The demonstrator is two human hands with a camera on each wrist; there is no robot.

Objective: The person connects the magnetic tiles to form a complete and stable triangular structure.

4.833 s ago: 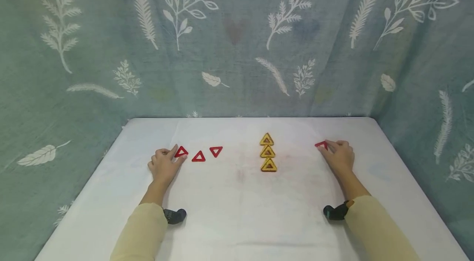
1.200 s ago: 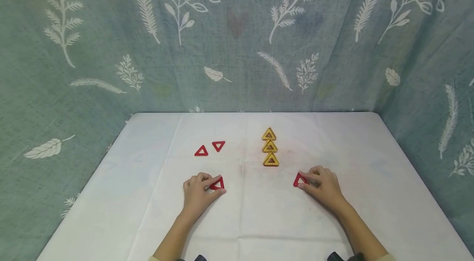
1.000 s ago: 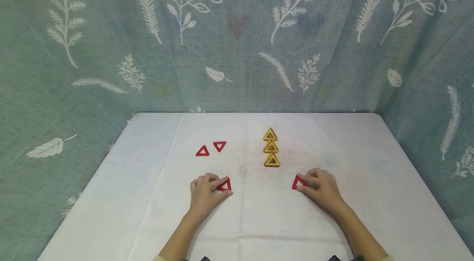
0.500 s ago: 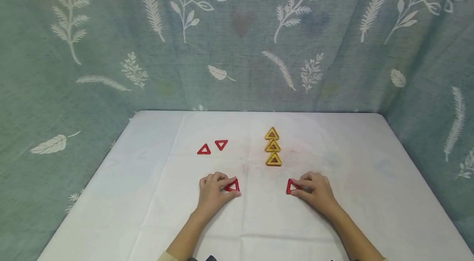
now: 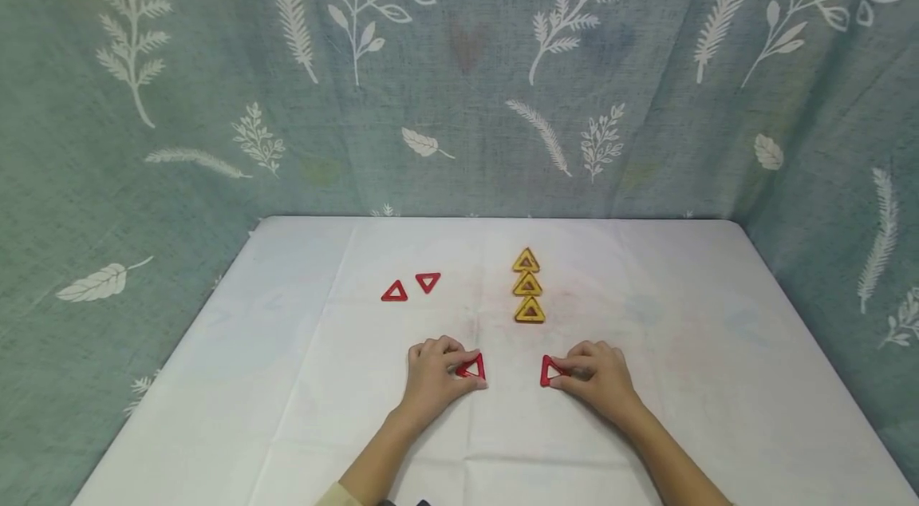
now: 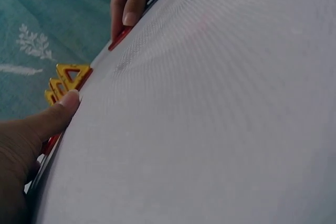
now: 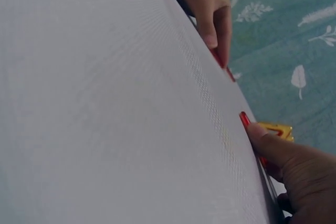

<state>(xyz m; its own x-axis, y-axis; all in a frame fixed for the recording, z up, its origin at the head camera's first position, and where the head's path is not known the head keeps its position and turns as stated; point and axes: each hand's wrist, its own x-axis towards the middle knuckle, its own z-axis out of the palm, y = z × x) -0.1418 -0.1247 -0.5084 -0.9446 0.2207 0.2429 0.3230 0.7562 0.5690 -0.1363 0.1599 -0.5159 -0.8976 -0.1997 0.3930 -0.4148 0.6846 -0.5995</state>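
Note:
On the white table my left hand (image 5: pixel 433 380) pinches a red triangle tile (image 5: pixel 482 368) between thumb and fingers. Opposite it, my right hand (image 5: pixel 600 378) pinches another red triangle tile (image 5: pixel 545 372) the same way. A gap of bare cloth lies between the two tiles, which both have hollow middles. Beyond the hands, three yellow triangle pieces (image 5: pixel 530 319) form a column running away from me, with red showing along their lower edges. In the left wrist view, the thumb partly covers the held red tile (image 6: pixel 51 144).
Two more red triangle tiles lie at the back left: one (image 5: pixel 394 299) points away, the other (image 5: pixel 427 276) points toward me. A white cloth covers the table (image 5: pixel 215 394). Behind it hangs a green leaf-patterned curtain (image 5: pixel 459 91).
Both hands have come from the far sides toward the middle front, each bringing a red triangle tile. Over the last second the gap between the tiles has narrowed. The yellow pieces stay put.

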